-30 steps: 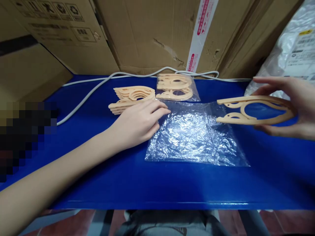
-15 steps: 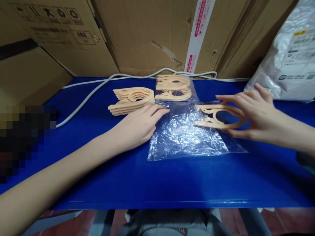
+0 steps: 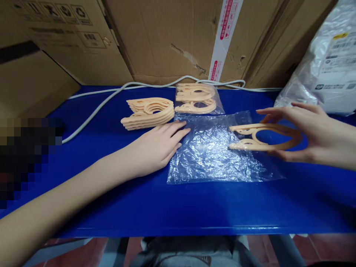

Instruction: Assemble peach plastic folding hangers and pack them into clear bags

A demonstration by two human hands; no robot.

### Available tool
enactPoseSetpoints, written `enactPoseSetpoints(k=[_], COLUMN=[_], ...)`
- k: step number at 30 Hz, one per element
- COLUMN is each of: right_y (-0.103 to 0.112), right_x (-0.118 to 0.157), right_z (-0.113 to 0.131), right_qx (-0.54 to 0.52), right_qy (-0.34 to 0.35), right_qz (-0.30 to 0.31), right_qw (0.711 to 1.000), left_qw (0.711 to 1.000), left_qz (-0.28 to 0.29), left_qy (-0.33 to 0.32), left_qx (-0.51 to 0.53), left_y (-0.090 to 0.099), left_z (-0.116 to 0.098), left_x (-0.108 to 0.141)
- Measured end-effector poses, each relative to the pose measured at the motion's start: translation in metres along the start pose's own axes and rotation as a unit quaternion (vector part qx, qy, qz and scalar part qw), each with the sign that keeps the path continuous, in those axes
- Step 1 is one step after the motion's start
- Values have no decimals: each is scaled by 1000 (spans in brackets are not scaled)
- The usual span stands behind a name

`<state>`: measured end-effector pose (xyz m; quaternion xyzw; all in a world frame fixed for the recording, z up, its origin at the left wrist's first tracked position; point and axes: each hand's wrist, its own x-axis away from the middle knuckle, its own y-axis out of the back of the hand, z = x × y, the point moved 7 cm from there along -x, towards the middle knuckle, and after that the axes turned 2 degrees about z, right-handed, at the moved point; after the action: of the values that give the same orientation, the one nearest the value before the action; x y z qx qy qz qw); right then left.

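My right hand point(image 3: 311, 137) grips a beige plastic folding hanger point(image 3: 278, 128), folded up, by its rounded end, thumb on the near side and fingers on the far side. Its two pointed ends lie over the right part of a clear plastic bag point(image 3: 211, 152), which is crinkled and spread flat. On the bag's left edge my left hand point(image 3: 158, 148) lies flat with the fingers stretched out. Just beyond that hand is a stack of several similar beige hangers point(image 3: 150, 113). Behind the clear bag, more hangers point(image 3: 197, 98) lie inside a small clear packet.
A blue table point(image 3: 178, 211) carries everything. White cable point(image 3: 102, 111) runs along its back, in front of cardboard boxes point(image 3: 167, 44). At the right back stands a plastic-wrapped parcel point(image 3: 319, 70) with a label. A blurred-out dark area is at the left.
My right hand has moved to the right with the hanger, drawing it further off the clear bag. My left hand has flattened and its fingers have spread on the bag's edge.
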<state>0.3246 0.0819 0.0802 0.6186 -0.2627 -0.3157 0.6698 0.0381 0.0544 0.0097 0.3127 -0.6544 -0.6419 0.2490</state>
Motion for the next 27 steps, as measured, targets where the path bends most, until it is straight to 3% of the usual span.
enactPoseSetpoints(k=[8,12,17,23,27], right_y=[-17,-30,-35,-30,-30], right_x=[-17,-24,-24,-16,-21], right_z=[37,46,40,12,18], right_qx=[-48,-71,-116,-55,-73], right_qy=[50,61,36,-30,-6], right_qz=[-20,-50,-38,14,-4], right_qw=[997,994,992,998,997], left_qw=[993,990,990,989,988], left_qz=[101,111,102,114,106], left_qy=[-25,-23,-5,21,25], left_qx=[57,81,94,95,106], left_y=[-2,-5,-3,-1,0], left_z=[-16,-16,-10,-5,0], left_x=[12,14,11,11,12])
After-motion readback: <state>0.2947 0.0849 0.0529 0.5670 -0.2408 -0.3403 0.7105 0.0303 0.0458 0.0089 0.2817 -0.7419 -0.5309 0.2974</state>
